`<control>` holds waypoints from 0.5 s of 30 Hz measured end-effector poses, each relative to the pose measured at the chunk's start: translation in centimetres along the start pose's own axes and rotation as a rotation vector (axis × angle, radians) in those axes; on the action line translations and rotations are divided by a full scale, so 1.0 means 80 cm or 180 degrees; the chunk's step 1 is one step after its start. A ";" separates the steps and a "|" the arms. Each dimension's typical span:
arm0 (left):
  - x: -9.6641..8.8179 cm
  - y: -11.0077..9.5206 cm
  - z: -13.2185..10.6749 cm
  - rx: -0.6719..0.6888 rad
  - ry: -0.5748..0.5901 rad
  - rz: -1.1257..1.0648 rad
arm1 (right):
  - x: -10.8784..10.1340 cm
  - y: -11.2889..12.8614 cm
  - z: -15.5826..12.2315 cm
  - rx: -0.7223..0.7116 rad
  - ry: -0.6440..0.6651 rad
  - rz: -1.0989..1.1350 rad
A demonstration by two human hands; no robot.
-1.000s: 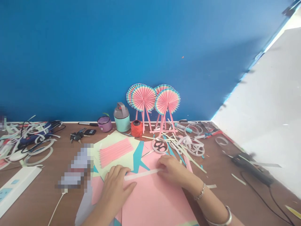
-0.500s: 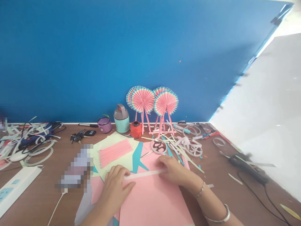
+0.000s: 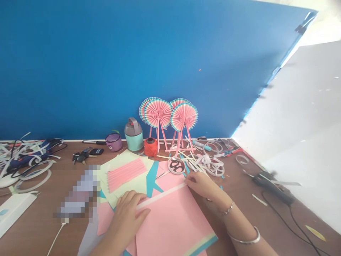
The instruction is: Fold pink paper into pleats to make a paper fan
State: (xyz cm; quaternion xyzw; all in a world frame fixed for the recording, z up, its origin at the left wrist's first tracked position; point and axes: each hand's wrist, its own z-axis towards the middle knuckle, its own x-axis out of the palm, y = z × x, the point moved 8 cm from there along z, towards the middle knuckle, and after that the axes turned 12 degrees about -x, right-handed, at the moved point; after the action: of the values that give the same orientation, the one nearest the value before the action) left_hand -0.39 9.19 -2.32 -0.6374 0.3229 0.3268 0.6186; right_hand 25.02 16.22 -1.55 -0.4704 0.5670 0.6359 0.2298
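A pink paper sheet lies in front of me, with a white strip along its far edge and yellow and blue bands at its near right corner. My left hand rests at the sheet's far left corner, thumb and fingers apart near the strip's end. At the far right corner, my right hand has its fingers bent and pinched on the sheet's edge. Under and beyond the sheet are more pink, blue and pale green papers. A pleated pink paper piece sits on the pale green paper.
Pink pleated fans on stands stand by the blue wall. Scissors and a tape roll lie beyond the sheet. Paper scraps, a cup with a handle, a purple pot, keys and a power strip surround it.
The pink sheet has turned slightly, its right side moving away from me with my right hand. Its yellow and blue near corner now shows. The whole view has shifted a little.
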 end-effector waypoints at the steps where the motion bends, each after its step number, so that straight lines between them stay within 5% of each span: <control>1: 0.000 0.000 0.000 0.0000 0.0020 -0.0016 | 0.001 0.000 0.001 -0.0043 0.0004 0.0103; 15: -0.002 0.010 0.001 -0.0439 0.0257 -0.0728 | 0.027 -0.025 0.015 -0.0041 -0.0126 0.1901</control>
State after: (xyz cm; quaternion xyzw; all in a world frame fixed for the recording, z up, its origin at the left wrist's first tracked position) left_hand -1.12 9.28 -2.65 -0.7237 0.2495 0.2496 0.5931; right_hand 25.26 17.30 -4.52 -0.2718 0.6717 0.6880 0.0407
